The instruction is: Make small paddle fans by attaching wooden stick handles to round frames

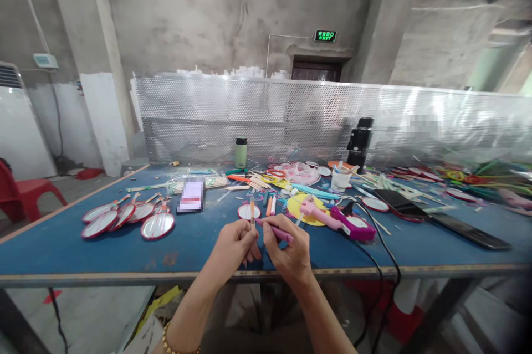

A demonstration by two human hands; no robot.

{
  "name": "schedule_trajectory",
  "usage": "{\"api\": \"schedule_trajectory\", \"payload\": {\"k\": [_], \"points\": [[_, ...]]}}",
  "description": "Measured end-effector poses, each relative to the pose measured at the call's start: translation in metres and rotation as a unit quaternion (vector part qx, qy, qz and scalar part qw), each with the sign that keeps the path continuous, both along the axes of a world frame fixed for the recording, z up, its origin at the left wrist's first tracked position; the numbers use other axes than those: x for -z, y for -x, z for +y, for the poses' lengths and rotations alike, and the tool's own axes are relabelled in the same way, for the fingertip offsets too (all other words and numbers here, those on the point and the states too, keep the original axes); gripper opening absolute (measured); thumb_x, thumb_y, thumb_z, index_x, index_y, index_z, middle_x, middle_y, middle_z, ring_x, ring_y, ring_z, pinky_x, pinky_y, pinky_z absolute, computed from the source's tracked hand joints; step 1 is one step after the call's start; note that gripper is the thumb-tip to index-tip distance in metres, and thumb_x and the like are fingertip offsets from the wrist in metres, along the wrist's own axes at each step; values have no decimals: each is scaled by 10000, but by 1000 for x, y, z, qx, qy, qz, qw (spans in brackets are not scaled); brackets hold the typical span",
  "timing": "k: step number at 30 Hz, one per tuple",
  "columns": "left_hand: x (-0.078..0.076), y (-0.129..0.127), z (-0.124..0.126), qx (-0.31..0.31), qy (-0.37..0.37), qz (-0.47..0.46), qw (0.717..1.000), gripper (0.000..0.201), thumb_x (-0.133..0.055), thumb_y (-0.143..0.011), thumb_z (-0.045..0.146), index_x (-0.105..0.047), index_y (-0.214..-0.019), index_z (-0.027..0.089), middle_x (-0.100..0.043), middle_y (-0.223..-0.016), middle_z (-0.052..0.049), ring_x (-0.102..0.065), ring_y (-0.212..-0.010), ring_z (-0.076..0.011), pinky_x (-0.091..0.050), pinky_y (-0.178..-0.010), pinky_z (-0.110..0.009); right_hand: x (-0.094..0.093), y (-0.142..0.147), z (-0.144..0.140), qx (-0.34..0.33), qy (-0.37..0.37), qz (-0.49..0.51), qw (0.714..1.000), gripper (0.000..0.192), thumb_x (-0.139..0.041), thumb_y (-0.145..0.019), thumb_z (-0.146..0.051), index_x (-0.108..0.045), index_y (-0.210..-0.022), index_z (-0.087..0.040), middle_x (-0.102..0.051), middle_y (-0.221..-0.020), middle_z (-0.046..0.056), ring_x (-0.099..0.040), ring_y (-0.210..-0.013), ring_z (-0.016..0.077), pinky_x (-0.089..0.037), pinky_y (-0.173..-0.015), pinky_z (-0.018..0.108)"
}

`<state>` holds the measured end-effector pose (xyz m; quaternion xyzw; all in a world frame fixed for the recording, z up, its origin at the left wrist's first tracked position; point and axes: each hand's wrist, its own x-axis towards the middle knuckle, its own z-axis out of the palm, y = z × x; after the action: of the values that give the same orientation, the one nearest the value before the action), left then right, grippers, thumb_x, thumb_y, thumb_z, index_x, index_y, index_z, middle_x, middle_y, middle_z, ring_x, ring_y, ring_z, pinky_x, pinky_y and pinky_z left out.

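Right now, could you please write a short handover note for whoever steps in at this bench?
Left hand: fingers pinched on a thin orange stick, held upright over the table's near edge.
Right hand: closed on a pink strip whose tip meets the stick.
On the blue table: a fan of finished round red-rimmed pieces on sticks to the left, one round piece just beyond the hands, and a pink glue gun lying to the right with its black cord over the edge.
Done: the pile on the left looks complete.
Left: the stick in hand carries no round piece yet.
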<state>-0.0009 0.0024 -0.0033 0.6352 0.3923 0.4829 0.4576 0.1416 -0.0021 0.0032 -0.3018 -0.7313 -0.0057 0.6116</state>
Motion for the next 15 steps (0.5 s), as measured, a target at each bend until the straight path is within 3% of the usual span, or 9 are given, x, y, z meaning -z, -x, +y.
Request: {"api": "schedule_trajectory", "payload": {"k": [15], "points": [[0, 0, 0, -3, 0, -4, 1000, 272, -565, -828, 421, -523, -679, 198, -646, -522, 4, -512, -406, -104, -381, -407, -195, -2, -1, -2, 3, -3, 3, 1000, 141, -539, -907, -178, -669, -855, -198, -661, -704, 6, -595, -603, 121, -468, -589, 234]]}}
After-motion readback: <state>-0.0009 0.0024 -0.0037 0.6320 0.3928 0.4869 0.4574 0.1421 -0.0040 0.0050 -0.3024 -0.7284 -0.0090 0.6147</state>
